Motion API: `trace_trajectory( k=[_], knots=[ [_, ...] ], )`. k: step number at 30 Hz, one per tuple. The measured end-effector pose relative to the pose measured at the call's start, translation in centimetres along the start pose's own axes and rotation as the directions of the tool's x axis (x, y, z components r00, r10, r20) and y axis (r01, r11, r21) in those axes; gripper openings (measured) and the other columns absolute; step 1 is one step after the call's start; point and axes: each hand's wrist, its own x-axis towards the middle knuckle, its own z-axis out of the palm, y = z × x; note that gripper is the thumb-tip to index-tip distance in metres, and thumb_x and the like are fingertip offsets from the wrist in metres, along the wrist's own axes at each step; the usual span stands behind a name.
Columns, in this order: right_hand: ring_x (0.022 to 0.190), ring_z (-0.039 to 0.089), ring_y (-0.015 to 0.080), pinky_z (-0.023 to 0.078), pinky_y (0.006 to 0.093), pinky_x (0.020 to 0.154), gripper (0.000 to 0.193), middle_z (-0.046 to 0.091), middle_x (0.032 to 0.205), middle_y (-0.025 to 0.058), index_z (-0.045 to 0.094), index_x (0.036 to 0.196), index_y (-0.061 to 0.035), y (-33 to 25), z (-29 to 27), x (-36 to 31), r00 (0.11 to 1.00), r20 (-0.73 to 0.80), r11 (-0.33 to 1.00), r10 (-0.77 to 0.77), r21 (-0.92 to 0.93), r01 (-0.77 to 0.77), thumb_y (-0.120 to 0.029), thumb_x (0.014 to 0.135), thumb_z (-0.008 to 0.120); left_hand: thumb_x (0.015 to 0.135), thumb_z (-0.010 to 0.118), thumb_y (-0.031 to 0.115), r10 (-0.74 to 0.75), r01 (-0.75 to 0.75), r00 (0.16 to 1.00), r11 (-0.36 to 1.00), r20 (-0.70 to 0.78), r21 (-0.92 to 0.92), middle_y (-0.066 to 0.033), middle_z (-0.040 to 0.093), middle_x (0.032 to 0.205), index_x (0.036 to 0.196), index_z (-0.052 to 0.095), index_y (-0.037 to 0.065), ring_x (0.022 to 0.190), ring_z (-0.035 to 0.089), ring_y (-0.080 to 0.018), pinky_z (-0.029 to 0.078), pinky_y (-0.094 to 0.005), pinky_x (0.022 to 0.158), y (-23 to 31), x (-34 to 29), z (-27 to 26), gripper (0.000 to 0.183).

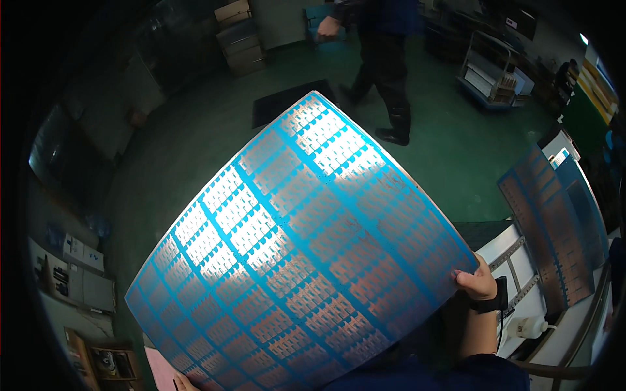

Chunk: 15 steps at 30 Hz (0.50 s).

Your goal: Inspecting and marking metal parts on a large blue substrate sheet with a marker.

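Observation:
A large circuit board panel (pixel 306 244), blue with rows of copper-coloured patterns, fills the middle of the view and is tilted, with light glaring off its upper part. My right hand (pixel 477 281) grips its right edge, thumb on the face, with a dark band on the wrist. At the panel's lower left edge, only part of my left hand (pixel 185 383) shows, its fingers closed at the rim. The rest of that hand is hidden by the panel and the picture's lower edge. Beside the left hand lies a pink sheet (pixel 160 368).
More panels (pixel 551 228) stand upright on a white rack (pixel 512 270) at right, near a white bottle (pixel 528 327). Another person (pixel 385 72) walks on the green floor ahead, by a dark mat (pixel 274 107). A trolley (pixel 489 85) and stacked boxes (pixel 241 42) stand farther off.

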Motion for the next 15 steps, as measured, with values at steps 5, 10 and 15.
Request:
trace_trajectory(
  k=[5,10,15],
  knots=[
    [0.092,0.051,0.0111,0.039,0.0224,0.083,0.071,0.054,0.108,0.0074,0.039,0.124,0.007,-1.1,1.2,0.3,0.993,0.105,0.999,-0.044,0.003,0.044,-0.022,0.068,0.07,0.084,0.056,0.026,0.127,-0.119,0.988,0.989,-0.089,0.089,-0.0067,0.056,0.076,0.093,0.059,-0.001,0.063,0.05,-0.017,0.044,-0.0291,0.057,3.3,-1.7,1.7,0.029],
    [0.103,0.05,0.0163,0.036,0.0268,0.09,0.068,0.053,0.114,0.0121,0.038,0.124,0.0088,-1.9,2.0,0.4,0.987,0.136,0.996,-0.085,0.04,0.08,-0.019,0.069,0.068,0.083,0.058,0.028,0.117,-0.112,0.979,0.993,-0.165,0.037,-0.005,0.053,0.068,0.082,0.062,0.005,0.053,0.044,-0.013,0.036,-0.026,0.046,3.4,-0.9,1.2,0.024],
    [0.106,0.05,0.0195,0.035,0.0291,0.094,0.068,0.052,0.115,0.0145,0.037,0.124,0.0102,-2.3,2.3,0.4,0.981,0.164,0.994,-0.1,0.052,0.093,-0.02,0.071,0.067,0.082,0.059,0.031,0.042,-0.035,0.993,0.997,-0.113,0.067,-0.0018,0.047,0.056,0.069,0.056,0.01,0.044,0.038,-0.0115,0.028,-0.0257,0.038,4.1,-1.3,1.4,0.025]
  ],
)
